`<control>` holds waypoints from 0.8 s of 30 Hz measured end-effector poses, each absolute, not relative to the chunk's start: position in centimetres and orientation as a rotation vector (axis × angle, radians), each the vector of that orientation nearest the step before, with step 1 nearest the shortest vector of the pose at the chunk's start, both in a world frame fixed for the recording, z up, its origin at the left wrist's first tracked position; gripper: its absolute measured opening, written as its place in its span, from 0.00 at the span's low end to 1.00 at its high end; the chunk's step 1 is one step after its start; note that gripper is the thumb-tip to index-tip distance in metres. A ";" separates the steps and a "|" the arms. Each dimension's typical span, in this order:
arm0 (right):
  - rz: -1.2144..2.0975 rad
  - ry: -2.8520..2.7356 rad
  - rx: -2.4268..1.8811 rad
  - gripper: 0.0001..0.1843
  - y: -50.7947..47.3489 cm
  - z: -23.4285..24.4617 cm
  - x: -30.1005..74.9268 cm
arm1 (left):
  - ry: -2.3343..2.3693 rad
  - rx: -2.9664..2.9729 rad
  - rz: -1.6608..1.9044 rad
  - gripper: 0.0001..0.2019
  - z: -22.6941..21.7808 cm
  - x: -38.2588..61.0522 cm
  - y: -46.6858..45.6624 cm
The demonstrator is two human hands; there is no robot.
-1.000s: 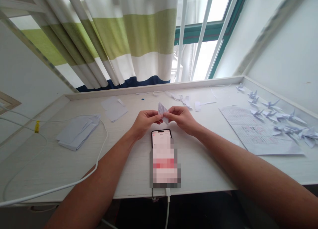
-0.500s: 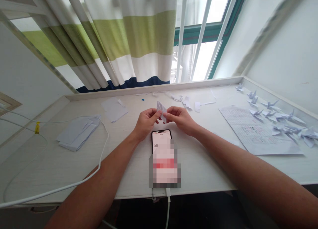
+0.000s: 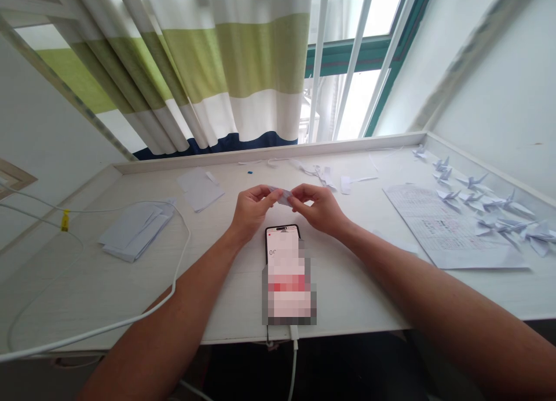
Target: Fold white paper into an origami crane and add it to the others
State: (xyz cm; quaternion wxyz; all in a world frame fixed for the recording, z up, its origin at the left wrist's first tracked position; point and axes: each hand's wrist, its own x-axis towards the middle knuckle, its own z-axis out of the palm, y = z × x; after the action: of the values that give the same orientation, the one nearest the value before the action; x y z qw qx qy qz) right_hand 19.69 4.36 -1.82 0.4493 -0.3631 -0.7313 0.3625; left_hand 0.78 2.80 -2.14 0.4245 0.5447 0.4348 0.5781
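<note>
Between my two hands is a small piece of folded white paper [image 3: 284, 197], held over the middle of the desk. My left hand [image 3: 253, 208] pinches its left end between thumb and fingers. My right hand [image 3: 316, 207] grips the right end the same way. Fingers cover much of the paper, so its full shape is hidden. Just below the hands a phone [image 3: 282, 239] lies face up, its screen partly blurred out. Several folded paper cranes [image 3: 472, 181] stand in a group at the right side of the desk.
A written sheet [image 3: 452, 233] lies beside the cranes. Stacked paper [image 3: 134, 230] and loose sheets [image 3: 200, 190] are at left. Paper scraps [image 3: 345, 185] lie behind my hands. A white cable [image 3: 185, 262] loops over my left forearm; another cable [image 3: 294, 354] hangs from the phone.
The folded paper has turned from upright, with its point up, to lying nearly flat between my fingers. Both hands stay in about the same place.
</note>
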 end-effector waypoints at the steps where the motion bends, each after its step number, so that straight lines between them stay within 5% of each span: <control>1: 0.881 -1.814 -0.898 0.07 4.3 -1.8 19.7 | 1.095 1.354 1.443 0.10 -2.2 0.7 2.8; 11: 0.871 -1.801 -0.907 0.06 4.3 -1.4 19.9 | 1.114 1.402 1.432 0.11 -2.2 0.3 2.9; 20: 1.103 -1.625 -0.820 0.16 5.5 -2.1 20.0 | 1.079 1.450 1.410 0.13 -2.0 0.1 2.8; 24: 0.931 -1.768 -0.829 0.12 5.6 -2.2 20.3 | 1.177 1.581 1.386 0.13 -2.2 -0.1 3.0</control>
State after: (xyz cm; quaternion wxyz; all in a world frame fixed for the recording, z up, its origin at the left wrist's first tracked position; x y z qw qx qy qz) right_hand 20.34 5.57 -2.19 0.4700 -0.3384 -0.7213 0.3800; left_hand -0.09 2.95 -2.22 0.3579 0.6126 0.4562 0.5371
